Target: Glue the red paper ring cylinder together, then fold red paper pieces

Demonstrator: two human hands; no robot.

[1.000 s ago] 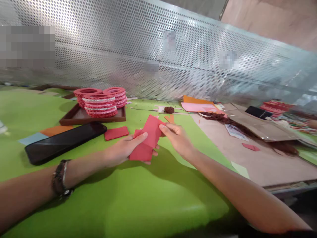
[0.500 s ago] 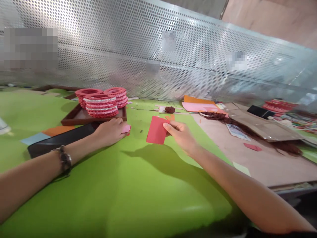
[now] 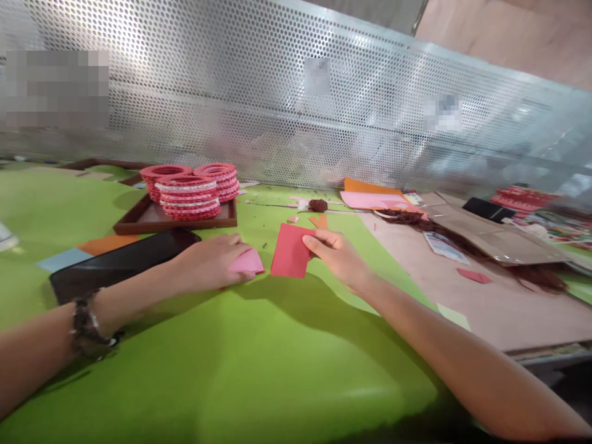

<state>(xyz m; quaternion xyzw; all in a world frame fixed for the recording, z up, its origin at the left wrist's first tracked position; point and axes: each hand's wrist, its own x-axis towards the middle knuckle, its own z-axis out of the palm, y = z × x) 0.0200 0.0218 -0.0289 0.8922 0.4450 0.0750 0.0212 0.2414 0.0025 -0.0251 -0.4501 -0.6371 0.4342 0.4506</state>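
My right hand (image 3: 330, 250) pinches the right edge of a red paper rectangle (image 3: 290, 251), thumb on its face, and holds it up above the green table covering (image 3: 259, 357). To its left, my left hand (image 3: 219, 262) is closed over pink paper (image 3: 246, 263), which shows below the fingers; a bit of red paper peeks out at its edge. The pink paper is close to the red rectangle, with a narrow gap between them. A black smartphone-like slab (image 3: 124, 262) lies beside my left wrist, partly covered by my forearm.
Behind my left hand, a brown tray (image 3: 139, 217) bears stacked red, pink and white rings (image 3: 189, 197). A dark red yarn bundle (image 3: 317, 205) and orange scraps (image 3: 319, 222) lie ahead. To the right are flattened brown cardboard (image 3: 490, 228) and a red paper piece (image 3: 474, 275). Perforated metal panel (image 3: 259, 80) closes the back.
My left hand has moved right and nearer to me, bringing the pink paper toward the red rectangle, and more of the pink shows. My right hand has lowered slightly.
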